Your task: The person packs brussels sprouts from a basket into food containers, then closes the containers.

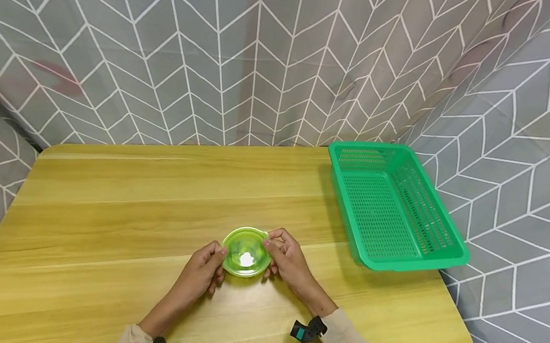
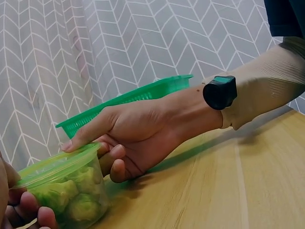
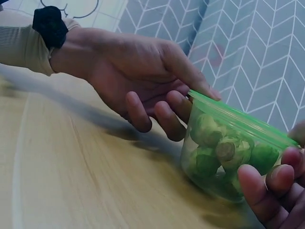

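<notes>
A clear round plastic container with a green lid is held between both hands, low over the table. Through its wall show several Brussels sprouts, pale green with cut stem ends. At the left edge of the lid, my left hand pinches the rim, thumb on top and fingers curled below. My right hand pinches the opposite rim the same way, its thumb laid on the lid. In the head view the lid faces up and catches a bright reflection.
A green perforated plastic basket stands at the table's right rear. The wooden table ends against a grey patterned curtain behind and at the sides. Black straps sit on both wrists.
</notes>
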`<state>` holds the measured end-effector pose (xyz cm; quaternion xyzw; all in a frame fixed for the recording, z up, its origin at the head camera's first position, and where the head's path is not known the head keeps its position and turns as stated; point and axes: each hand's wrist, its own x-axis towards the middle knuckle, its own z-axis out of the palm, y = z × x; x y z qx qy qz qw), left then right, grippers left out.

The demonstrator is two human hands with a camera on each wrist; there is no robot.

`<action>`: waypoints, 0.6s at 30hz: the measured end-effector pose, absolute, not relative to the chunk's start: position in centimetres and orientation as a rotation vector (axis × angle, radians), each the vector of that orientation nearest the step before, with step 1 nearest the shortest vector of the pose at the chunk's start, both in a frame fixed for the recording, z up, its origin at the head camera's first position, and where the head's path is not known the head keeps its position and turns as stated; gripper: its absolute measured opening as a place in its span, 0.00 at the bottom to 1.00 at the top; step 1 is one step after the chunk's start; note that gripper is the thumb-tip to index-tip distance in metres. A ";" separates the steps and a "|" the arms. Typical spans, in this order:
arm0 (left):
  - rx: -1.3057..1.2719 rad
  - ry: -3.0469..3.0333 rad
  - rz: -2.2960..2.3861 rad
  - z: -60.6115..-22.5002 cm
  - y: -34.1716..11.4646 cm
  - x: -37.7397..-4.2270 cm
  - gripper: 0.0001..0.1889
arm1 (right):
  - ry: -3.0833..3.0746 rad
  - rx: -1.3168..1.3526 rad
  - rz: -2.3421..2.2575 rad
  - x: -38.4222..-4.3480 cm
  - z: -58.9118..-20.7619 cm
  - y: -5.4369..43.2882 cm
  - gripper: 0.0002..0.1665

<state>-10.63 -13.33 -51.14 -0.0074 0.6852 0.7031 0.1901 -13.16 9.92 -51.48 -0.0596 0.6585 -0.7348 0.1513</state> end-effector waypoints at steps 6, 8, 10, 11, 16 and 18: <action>-0.042 1.951 1.996 -51.3 -13.3 -11.1 0.18 | 1.888 -0.161 -2.119 -13.8 -51.5 9.6 0.19; -0.066 1.953 2.003 -51.3 -13.4 -11.1 0.17 | 1.875 -0.150 -2.127 -13.9 -51.6 9.4 0.19; -0.084 1.958 1.999 -51.3 -13.5 -11.0 0.18 | 1.863 -0.138 -2.136 -14.0 -51.7 9.2 0.19; -0.091 1.963 1.991 -51.3 -13.6 -11.0 0.18 | 1.863 -0.132 -2.136 -13.9 -51.8 9.2 0.19; -0.097 2.050 1.907 -50.9 -14.5 -10.8 0.20 | 1.845 -0.067 -2.144 -13.8 -52.0 9.5 0.20; -0.087 2.111 1.875 -50.5 -15.0 -11.0 0.21 | 1.872 -0.039 -2.159 -13.8 -52.0 10.0 0.21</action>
